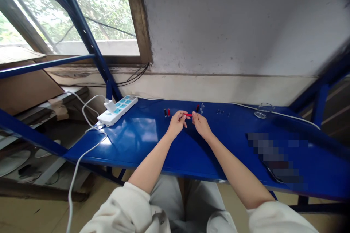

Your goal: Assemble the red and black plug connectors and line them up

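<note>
Over the middle of the blue table, my left hand (pixel 177 122) and my right hand (pixel 201 123) meet around a small red tube (pixel 188 115). Its left end is pinched in my left fingers, and the closed fingers of my right hand grip the other end. Left of my hands stand a small black tube (pixel 165 113) and a small red tube (pixel 168 112), side by side. Just behind my right hand stands a dark red and black tube (pixel 197 108), close to some clear small pieces (pixel 202 108). Exactly what these tubes are is too small to tell.
A white power strip (pixel 117 111) with a plug and cable lies at the table's left. More tiny clear pieces (pixel 220 111) lie to the right, near a clear round container (pixel 260 115). A dark pixelated object (pixel 273 160) rests at the right front. Blue posts flank the table.
</note>
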A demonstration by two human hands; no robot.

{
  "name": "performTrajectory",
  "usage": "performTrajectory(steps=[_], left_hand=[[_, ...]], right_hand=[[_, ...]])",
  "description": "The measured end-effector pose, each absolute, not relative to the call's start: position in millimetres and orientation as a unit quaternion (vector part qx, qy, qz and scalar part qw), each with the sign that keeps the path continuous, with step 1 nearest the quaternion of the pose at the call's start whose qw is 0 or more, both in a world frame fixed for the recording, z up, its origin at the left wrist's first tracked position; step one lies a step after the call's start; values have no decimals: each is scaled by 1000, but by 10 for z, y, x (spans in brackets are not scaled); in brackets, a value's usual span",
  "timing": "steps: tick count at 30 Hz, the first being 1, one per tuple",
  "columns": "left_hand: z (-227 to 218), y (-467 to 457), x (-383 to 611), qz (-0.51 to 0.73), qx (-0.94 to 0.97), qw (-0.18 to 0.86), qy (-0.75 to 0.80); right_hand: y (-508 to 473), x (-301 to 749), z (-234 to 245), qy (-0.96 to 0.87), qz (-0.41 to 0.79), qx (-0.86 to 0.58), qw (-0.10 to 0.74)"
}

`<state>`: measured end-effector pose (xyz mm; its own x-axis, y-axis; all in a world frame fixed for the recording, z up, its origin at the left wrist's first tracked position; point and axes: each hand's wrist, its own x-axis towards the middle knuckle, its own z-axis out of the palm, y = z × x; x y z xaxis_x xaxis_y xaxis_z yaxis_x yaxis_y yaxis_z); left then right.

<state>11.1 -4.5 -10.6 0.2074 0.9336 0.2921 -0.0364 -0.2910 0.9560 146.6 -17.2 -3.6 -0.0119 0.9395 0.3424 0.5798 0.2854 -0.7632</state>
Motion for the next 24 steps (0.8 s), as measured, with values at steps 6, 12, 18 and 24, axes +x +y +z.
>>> performTrajectory(steps=[6, 12, 18, 24], left_hand=[[-22, -113, 116, 513, 598, 504, 355], [-37, -90, 114, 527, 573, 487, 396], [-72, -53, 83, 568, 552, 431, 433], [-56, -47, 84, 571, 544, 451, 418]], right_hand=[[-205, 1453, 0, -658, 210, -525, 498], [-142, 1486, -57, -669, 250, -486, 504], [-78, 1506, -128, -689, 292, -440, 497], [-115, 1520, -113, -700, 239, -477, 476]])
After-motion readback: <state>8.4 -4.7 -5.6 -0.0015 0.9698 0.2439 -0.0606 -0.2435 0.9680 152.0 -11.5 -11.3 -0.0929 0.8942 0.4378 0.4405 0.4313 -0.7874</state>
